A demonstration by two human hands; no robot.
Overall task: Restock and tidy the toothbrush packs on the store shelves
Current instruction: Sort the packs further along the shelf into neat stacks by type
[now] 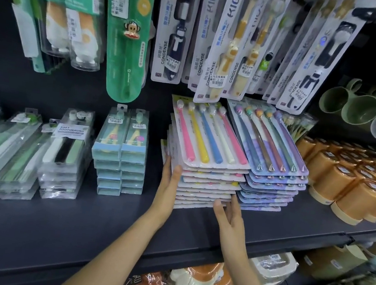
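Both arms extended; left hand (169, 182) flat, right hand (228, 214) fingers straight

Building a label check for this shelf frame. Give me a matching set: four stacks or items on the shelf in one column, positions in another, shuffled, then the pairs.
Things:
1. pink-and-yellow toothbrush pack stack
2. purple toothbrush pack stack
3. orange cups
4. blue boxed toothbrush stack

Places:
A. far right of the shelf
B. directly left of the left hand
C. between both hands, left hand flat on its side
D. just right of the right hand

Pairs: 1-C, 2-D, 3-A, 4-B
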